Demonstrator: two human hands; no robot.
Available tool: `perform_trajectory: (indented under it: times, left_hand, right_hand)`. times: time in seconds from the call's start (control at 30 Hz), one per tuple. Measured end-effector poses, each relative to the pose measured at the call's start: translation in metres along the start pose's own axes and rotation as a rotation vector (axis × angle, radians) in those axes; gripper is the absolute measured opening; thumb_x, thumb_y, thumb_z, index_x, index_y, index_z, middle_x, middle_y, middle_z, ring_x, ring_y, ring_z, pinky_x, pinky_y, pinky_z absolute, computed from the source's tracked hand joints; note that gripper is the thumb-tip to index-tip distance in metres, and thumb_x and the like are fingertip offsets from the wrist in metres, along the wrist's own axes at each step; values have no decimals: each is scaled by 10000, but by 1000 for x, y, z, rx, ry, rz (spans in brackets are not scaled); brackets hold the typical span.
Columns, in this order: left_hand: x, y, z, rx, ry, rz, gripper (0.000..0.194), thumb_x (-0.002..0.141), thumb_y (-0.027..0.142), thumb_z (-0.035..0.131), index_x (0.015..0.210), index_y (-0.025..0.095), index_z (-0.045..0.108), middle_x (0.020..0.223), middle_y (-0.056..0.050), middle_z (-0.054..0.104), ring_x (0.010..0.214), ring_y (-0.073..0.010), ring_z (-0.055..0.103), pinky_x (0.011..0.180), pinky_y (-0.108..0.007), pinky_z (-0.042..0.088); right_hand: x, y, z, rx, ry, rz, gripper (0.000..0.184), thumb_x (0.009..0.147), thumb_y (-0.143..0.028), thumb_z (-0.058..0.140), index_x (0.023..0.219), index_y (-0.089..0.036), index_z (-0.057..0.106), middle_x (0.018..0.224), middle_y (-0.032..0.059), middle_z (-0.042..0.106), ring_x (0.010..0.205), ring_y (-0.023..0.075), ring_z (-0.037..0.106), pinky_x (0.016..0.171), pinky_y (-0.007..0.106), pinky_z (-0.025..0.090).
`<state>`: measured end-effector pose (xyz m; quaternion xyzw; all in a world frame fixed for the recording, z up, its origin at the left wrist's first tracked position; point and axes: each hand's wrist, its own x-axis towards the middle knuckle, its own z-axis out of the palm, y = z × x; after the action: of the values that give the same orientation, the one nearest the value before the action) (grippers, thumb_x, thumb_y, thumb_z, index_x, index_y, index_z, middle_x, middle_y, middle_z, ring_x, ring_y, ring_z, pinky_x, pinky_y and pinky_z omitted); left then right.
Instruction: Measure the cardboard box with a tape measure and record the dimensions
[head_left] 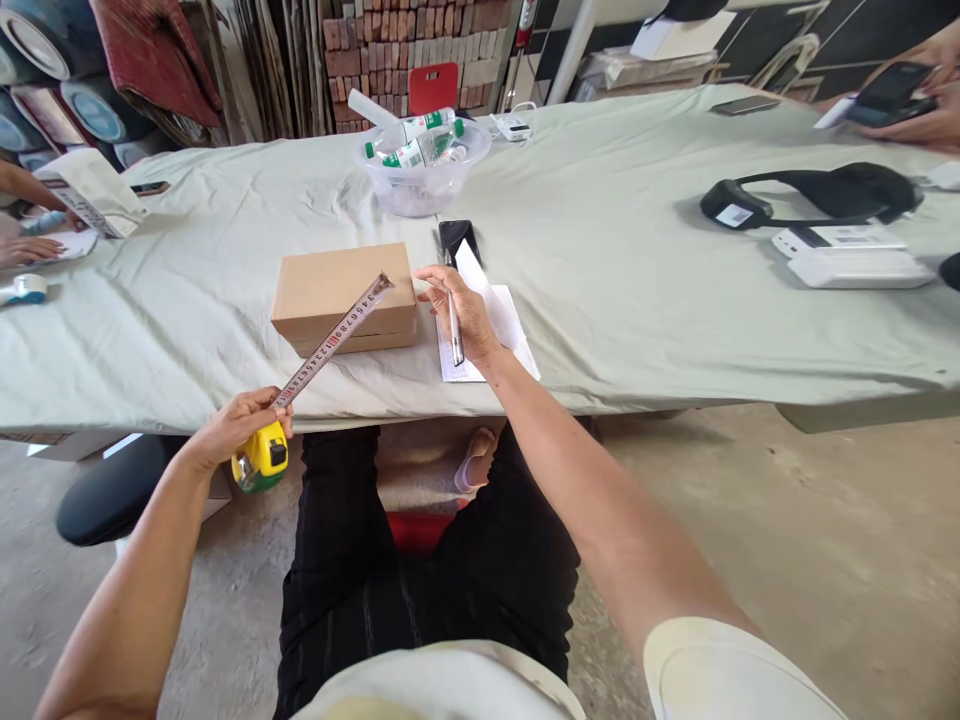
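Note:
My left hand (244, 420), at the table's front edge, is closed on a tape measure (262, 458) with a yellow and green case. Its metal blade (330, 342) sticks out up and to the right, passing in front of a closed brown cardboard box (341, 285). The blade's hooked end appears near the box's right part; whether it touches the box I cannot tell. A silvery pen (454, 330) is held in my right hand (469, 315), just right of the box. Under that hand lies an open notebook (517, 325), partly hidden. Behind it is a black phone (456, 238).
A clear plastic basin (420, 190) with several bottles stands farther back on the cloth-covered table (622, 300). To the right lie a black headset (810, 195) and white boxes (851, 255). Other people's hands show at the far left and upper right.

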<state>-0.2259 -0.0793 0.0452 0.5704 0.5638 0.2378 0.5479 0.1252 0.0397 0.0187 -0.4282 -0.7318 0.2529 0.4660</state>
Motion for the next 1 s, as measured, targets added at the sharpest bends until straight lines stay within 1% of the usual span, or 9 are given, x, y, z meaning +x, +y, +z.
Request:
perform_trajectory:
  times: [0.1,0.2,0.33,0.43,0.53,0.63,0.73,0.87,1.0]
  left_hand:
    - [-14,-13,27,-204,49,-41,309,766,458,755,864,188,640,719,-42,704,550,-154,614,511,-243,482]
    - [-21,-21,55,-346,58,-61,299,764,425,766,897,188,643,712,-42,704,556,-160,621,506,-241,476]
    - [-22,-24,87,-479,86,-52,274,758,410,773,867,193,644,685,-39,701,556,-155,617,523,-242,479]
    - [-20,-22,108,-567,158,-58,278,749,414,772,859,200,634,670,-31,698,543,-145,606,525,-239,472]
    - [-18,-18,126,-598,231,-59,304,724,429,774,857,193,636,665,-32,696,526,-134,589,516,-233,461]
    - [-17,-15,138,-612,268,-44,317,705,434,778,846,187,638,659,-35,694,530,-134,590,510,-229,456]
    - [-18,-13,143,-628,270,-40,310,706,431,778,842,190,638,663,-36,695,531,-132,588,509,-229,455]
    - [-19,-10,143,-614,263,-49,300,703,425,775,836,191,643,658,-36,694,528,-134,587,501,-232,445]
    - [-20,-12,141,-587,283,-42,295,710,432,763,840,201,633,663,-29,689,526,-142,597,504,-240,450]
  right_hand:
    - [4,1,2,-65,-63,-94,540,935,-661,479,1353,-320,505,1553,44,481,1409,277,494,1120,519,458]
    - [7,2,6,-131,-138,-140,601,877,-639,607,1375,-321,495,1592,58,429,1447,312,445,1144,577,424]
    - [5,1,12,-193,-149,-128,437,946,-513,568,1342,-332,534,1573,30,459,1342,289,565,1067,533,520]
    - [2,-2,14,-228,-90,-136,335,980,-457,523,1267,-296,585,1505,47,543,1208,272,659,988,481,571]
    - [2,-6,16,-264,-34,-137,273,995,-431,506,1182,-266,619,1421,69,617,1098,256,704,922,430,581]
    - [5,-8,17,-318,-13,-140,255,996,-432,506,1135,-259,631,1364,68,655,991,240,724,862,392,577]
    - [8,-8,16,-373,-40,-141,279,983,-466,523,1167,-282,623,1372,42,654,949,241,729,821,386,582]
    - [8,-3,16,-409,-92,-145,325,974,-455,534,1247,-297,609,1460,34,587,1043,278,719,808,410,605]
    - [6,1,23,-391,-32,-185,316,1010,-421,452,1217,-277,644,1410,52,626,1142,272,692,849,391,609]
